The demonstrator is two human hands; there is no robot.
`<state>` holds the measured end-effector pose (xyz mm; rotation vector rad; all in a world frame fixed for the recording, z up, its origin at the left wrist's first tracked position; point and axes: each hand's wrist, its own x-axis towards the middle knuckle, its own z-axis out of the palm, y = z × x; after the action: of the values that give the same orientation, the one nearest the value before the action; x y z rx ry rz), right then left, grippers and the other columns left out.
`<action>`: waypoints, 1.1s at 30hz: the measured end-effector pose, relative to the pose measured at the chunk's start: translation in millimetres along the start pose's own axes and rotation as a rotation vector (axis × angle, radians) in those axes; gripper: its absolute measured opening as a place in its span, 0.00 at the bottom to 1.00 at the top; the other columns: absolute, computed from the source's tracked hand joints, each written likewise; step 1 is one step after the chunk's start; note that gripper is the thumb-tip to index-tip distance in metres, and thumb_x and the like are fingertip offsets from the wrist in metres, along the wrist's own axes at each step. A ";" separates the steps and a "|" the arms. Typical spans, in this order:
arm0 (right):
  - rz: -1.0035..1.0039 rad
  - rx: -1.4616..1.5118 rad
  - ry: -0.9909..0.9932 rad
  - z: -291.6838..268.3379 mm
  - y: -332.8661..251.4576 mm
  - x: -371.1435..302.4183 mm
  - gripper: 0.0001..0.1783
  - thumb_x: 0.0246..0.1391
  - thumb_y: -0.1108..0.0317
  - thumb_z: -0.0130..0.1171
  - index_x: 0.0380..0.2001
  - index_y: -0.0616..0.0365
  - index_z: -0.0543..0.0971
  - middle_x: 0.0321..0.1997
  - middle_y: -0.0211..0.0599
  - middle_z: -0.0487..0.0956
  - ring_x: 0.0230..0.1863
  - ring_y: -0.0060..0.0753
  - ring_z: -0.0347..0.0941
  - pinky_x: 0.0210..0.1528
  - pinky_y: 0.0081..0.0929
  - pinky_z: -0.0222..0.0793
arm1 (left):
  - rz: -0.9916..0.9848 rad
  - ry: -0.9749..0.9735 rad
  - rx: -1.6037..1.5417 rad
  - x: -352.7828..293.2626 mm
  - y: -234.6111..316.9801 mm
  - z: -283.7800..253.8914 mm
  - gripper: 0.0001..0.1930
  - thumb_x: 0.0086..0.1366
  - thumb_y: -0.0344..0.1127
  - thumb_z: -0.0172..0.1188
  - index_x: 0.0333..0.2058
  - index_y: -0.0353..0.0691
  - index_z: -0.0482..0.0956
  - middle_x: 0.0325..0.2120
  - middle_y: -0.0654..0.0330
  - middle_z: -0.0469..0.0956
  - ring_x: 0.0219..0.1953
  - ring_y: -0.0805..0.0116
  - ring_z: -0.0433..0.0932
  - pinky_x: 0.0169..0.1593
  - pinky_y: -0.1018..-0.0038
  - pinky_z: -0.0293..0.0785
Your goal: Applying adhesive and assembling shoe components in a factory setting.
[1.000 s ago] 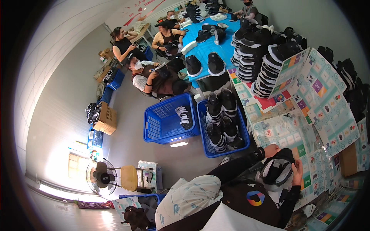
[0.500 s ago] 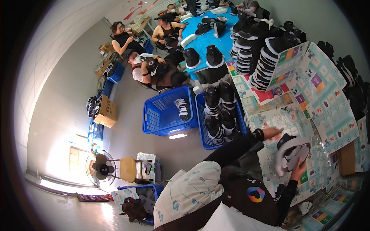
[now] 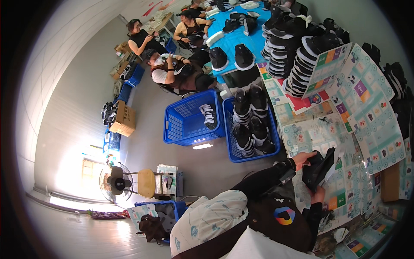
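Observation:
Over the paper-covered worktop I have a black shoe upper, its dark outside turned toward me and a pale edge showing on its right. My left hand pinches its upper left part, fingers closed on it. At its lower end my right hand grips it too, with the fingers partly hidden behind the upper.
Stacked black-and-white uppers stand farther along the worktop, beside upright printed boards. On my left are a blue crate packed with uppers and another blue crate holding few. Co-workers sit by a blue-covered table; a fan stands lower left.
The upper has been turned over, from its white rim and grey underside to its black outside. My left hand, previously apart from it, has moved onto it.

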<state>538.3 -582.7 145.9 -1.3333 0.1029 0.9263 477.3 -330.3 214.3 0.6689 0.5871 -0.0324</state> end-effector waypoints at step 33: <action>-0.185 -0.616 0.014 -61.1 -68.4 -92.3 0.11 0.65 0.64 0.58 0.44 0.59 0.76 0.35 0.34 0.82 0.35 0.21 0.79 0.34 0.22 0.72 | 0.323 0.404 0.968 21.8 -39.5 -0.8 0.38 0.51 0.62 0.72 0.45 0.30 0.80 0.42 0.44 0.83 0.47 0.49 0.82 0.52 0.62 0.75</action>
<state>546.9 -678.9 233.1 -1.8793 -0.3163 0.8186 486.8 -357.7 179.7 1.7324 0.8421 0.1327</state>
